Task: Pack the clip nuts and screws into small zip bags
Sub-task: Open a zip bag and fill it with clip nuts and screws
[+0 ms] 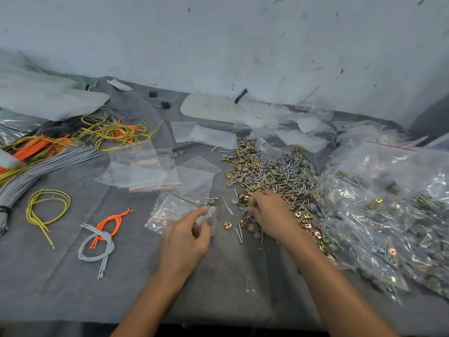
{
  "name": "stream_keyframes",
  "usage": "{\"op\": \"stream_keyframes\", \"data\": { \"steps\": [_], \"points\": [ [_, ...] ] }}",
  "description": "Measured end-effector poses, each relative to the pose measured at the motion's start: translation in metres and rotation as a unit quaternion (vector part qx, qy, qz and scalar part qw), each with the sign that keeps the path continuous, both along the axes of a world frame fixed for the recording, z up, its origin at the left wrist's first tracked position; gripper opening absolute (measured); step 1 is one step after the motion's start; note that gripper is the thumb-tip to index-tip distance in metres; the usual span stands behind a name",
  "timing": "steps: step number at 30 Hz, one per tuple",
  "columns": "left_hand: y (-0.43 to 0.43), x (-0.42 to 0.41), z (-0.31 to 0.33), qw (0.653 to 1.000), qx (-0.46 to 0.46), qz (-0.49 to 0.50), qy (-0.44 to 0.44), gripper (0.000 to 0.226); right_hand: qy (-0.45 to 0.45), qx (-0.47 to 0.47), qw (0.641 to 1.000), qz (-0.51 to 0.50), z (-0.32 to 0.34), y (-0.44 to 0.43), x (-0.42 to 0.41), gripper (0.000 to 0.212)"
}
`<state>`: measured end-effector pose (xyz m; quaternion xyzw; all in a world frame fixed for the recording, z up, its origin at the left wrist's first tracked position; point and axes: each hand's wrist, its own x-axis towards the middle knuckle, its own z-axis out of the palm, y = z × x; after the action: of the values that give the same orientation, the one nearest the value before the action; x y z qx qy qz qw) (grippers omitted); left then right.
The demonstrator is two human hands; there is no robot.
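Left hand (187, 237): nearest the worktop's (218, 293) near edge, it holds a small zip bag (170, 210) by its mouth. Thumb and fingers (202, 212) are pinched on the lip, and the bag's body lies on the grey cloth, away to the far left.
Right hand (269, 215): just right of the bag, knuckles up, with its fingers (252, 203) bent down into the near-left fringe of the heap (267, 166). Whether they have closed on a piece cannot be told.
Heap: screws (279, 171) and brass-coloured clip nuts (233, 175), mixed loose, spread from mid-worktop toward the right edge.
Strays: a few screws and one of the clip nuts lie on the cloth between the two hands.
Bag contents: too unclear to call.
Step in hand: by the look of it, picking a bag's worth of pieces from the heap while the bag waits, held ready.
Next move: it calls for a firm pinch on small, slippery parts and a short carry left to the bag's mouth. The lip must be spread wide enough to take them.
Spare bags (145, 171): empty and clear, lying flat beyond the left hand at mid-worktop.
Filled bags (388, 215): piled along the right edge, touching the heap.
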<state>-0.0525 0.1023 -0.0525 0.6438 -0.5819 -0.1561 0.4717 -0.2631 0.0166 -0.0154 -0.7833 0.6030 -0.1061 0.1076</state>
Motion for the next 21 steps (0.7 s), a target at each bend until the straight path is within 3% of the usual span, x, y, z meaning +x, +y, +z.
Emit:
{"op": "stream_keyframes", "data": {
  "steps": [2, 4, 6, 13, 15, 17, 18, 21],
  "points": [
    [0.001, 0.000, 0.000, 1.000, 0.000, -0.005, 0.005, 0.034, -0.053, -0.006, 0.999, -0.003, 0.008, 0.010, 0.004, 0.003],
    [0.001, -0.001, 0.002, 1.000, 0.006, -0.011, 0.018, 0.038, -0.176, 0.022, 0.984, -0.010, 0.016, 0.027, 0.015, 0.006],
    [0.001, -0.001, 0.004, 0.999, 0.013, -0.015, 0.028, 0.043, -0.235, 0.044, 0.971, 0.031, 0.017, 0.046, 0.032, 0.006],
    [0.004, -0.001, 0.008, 0.998, 0.017, -0.002, 0.059, 0.039, -0.100, -0.005, 0.984, 0.144, 0.008, 0.058, 0.067, 0.015],
    [0.004, -0.002, 0.010, 0.998, 0.013, -0.004, 0.068, 0.039, -0.181, -0.002, 0.974, 0.137, 0.013, 0.049, 0.063, 0.011],
    [0.004, -0.002, 0.010, 0.997, 0.012, -0.005, 0.080, 0.040, -0.244, -0.012, 0.967, 0.068, 0.019, 0.026, 0.050, 0.005],
    [0.004, -0.002, 0.011, 0.997, 0.014, -0.005, 0.082, 0.041, -0.223, -0.016, 0.974, 0.034, 0.022, 0.010, 0.043, 0.007],
    [0.005, -0.003, 0.012, 0.996, 0.013, -0.008, 0.084, 0.043, -0.041, -0.006, 0.999, 0.010, 0.017, -0.028, 0.027, 0.021]
  ]
}}
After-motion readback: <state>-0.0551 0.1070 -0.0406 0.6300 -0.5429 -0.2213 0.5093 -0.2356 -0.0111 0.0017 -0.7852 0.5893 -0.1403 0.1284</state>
